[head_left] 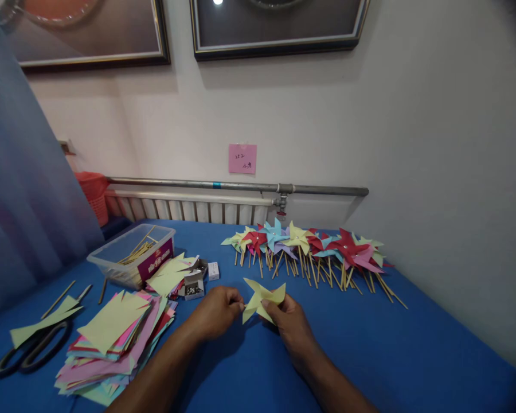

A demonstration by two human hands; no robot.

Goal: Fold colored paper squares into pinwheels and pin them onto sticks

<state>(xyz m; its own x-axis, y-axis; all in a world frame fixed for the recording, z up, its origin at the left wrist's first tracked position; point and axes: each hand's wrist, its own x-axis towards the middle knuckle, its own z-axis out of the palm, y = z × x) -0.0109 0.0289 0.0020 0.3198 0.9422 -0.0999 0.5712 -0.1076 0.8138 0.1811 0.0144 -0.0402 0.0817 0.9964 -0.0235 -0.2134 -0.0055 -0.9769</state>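
Note:
A pale yellow paper pinwheel [253,302] is held in front of me above the blue table, with a small pin head at its centre. My right hand [293,324] grips it from the right, the thumb pressed on the paper near the middle. My left hand [217,312] is closed in a pinch at the pinwheel's left edge; what its fingertips hold is too small to make out. Beyond my left hand stand an open small box of metal pins [194,287] and a little white box [214,271].
Finished pinwheels [298,238] on sticks lie along the back right. To the left are stacked coloured paper sheets [112,324], black-handled scissors [45,347] partly under yellow paper, and a clear plastic tub [107,269] of sticks. A pipe [241,186] and radiator run behind.

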